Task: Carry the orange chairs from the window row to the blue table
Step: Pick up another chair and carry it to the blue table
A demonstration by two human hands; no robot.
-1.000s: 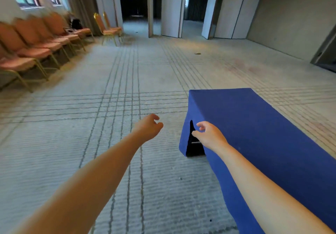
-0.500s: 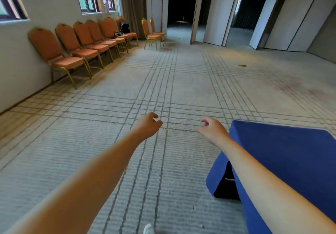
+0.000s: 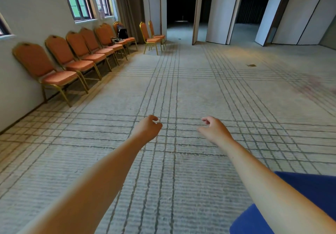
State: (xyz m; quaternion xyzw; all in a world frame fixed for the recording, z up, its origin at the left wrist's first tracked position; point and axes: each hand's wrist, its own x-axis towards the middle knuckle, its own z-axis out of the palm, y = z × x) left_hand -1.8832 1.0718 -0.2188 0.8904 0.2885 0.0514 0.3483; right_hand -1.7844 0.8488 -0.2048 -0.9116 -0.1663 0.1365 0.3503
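Several orange chairs with gold frames stand in a row along the left wall under the windows; the nearest orange chair (image 3: 45, 70) is at the left. Only a corner of the blue table (image 3: 309, 188) shows at the bottom right, partly behind my right forearm. My left hand (image 3: 147, 127) and my right hand (image 3: 213, 130) are stretched out in front of me over the carpet, fingers loosely curled, holding nothing. Both hands are well away from the chairs.
Two more orange chairs (image 3: 151, 36) stand apart beyond the far end of the row. A dark bag (image 3: 122, 32) sits on a far chair in the row. White partition panels (image 3: 216, 10) and dark doorways lie ahead. A small dark patch (image 3: 251, 65) marks the carpet.
The view has swung left: the blue table slid from the middle to the bottom right corner, and the chair row came fully into view. Both hands stay out in front, holding nothing.
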